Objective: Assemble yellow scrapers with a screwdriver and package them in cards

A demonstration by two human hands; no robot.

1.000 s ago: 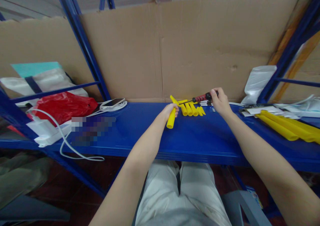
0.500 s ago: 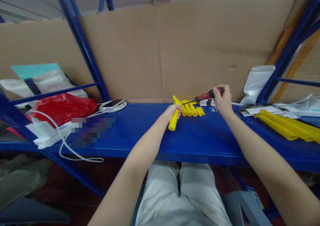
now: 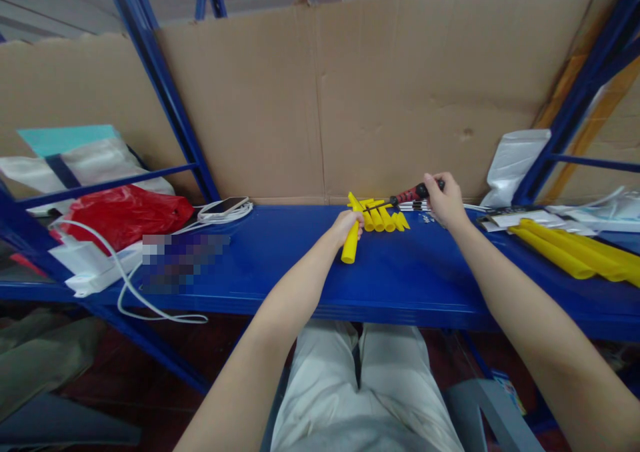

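Observation:
My left hand (image 3: 347,228) is closed around a yellow tube (image 3: 351,247), whose open end points toward me over the blue shelf (image 3: 280,259). In my right hand (image 3: 443,195) is a red and black screwdriver (image 3: 411,194). Its shaft points left, with the tip close to the far part of the held tube; exact contact is too small to tell. Several short yellow pieces (image 3: 389,223) lie just right of my left hand. Small metal bits (image 3: 427,218) and white-and-black strips (image 3: 413,206) sit under and behind the screwdriver.
Several long yellow tubes (image 3: 560,252) lie at the right beside packaging (image 3: 535,220). On the left are a red plastic bag (image 3: 130,213), a white power strip (image 3: 105,275) with cable, and a phone (image 3: 227,205). Cardboard (image 3: 390,99) stands behind the shelf.
My right hand and the screwdriver have turned slightly, and the handle shows a different side. The tube in my left hand has shifted slightly right and toward me.

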